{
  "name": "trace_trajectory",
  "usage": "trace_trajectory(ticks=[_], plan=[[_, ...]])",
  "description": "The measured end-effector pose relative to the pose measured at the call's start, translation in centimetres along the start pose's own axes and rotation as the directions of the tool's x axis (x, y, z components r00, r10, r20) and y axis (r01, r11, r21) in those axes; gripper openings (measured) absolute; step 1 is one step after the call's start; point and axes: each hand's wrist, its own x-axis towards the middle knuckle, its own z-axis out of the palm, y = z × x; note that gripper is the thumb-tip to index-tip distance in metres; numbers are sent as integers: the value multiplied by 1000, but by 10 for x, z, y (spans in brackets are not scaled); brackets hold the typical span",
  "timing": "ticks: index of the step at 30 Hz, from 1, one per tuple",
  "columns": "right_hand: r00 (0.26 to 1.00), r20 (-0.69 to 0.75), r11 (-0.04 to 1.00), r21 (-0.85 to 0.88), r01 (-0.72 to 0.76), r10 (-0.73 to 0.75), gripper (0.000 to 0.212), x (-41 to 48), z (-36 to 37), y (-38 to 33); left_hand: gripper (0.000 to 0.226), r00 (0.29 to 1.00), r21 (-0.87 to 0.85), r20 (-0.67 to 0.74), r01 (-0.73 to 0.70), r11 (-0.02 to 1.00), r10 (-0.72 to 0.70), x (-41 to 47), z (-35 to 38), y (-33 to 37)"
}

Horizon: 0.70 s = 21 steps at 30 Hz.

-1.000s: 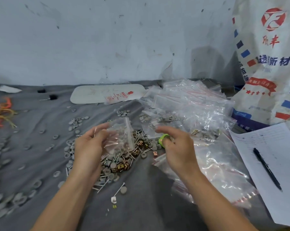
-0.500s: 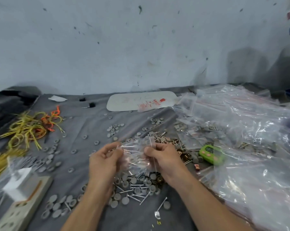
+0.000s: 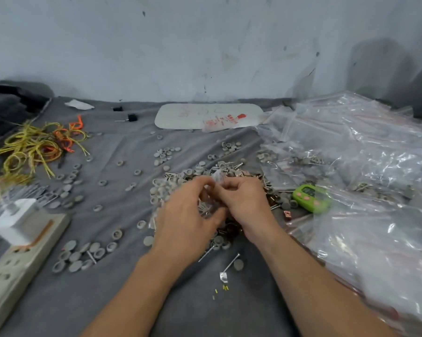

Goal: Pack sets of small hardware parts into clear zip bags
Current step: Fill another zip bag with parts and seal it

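A small clear zip bag (image 3: pixel 216 177) is pinched between my left hand (image 3: pixel 188 215) and my right hand (image 3: pixel 244 203), close together over the table's middle; most of the bag is hidden behind my fingers. Beneath them lies a heap of small hardware parts (image 3: pixel 229 171): grey round discs, thin metal pins and copper-coloured pieces. More grey discs (image 3: pixel 83 256) lie scattered on the grey cloth (image 3: pixel 122 300).
A big pile of clear zip bags (image 3: pixel 365 171) fills the right side. A green counter (image 3: pixel 310 198) lies at its edge. A white power strip (image 3: pixel 18 259) sits front left, yellow and orange wire ties (image 3: pixel 40 144) back left, a white flat pack (image 3: pixel 205 116) by the wall.
The view swung left, so the paper and pen left the frame. My right hand let go of the green counter and joined my left hand on the bag, which is now bunched between them.
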Motion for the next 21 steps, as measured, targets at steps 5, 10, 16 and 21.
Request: trace_trajectory(ticks=[5,10,16,21], plan=[[995,86,998,29,-56,53,30,-3,-1,-8,45,996,-88,-9,85,993,-86,-1,1,-5],[981,186,986,147,-80,52,29,-6,-1,-15,30,965,-138,-165,180,974,-202,2,-4,-5],[949,-197,877,-461,133,-247,20,-13,6,-14,24,915,-106,-344,186,977,-212,1,-12,-4],[850,-22,639,-671,378,-526,23,-21,17,-12,20,928,-55,-331,160,986,-169,-2,-11,-3]])
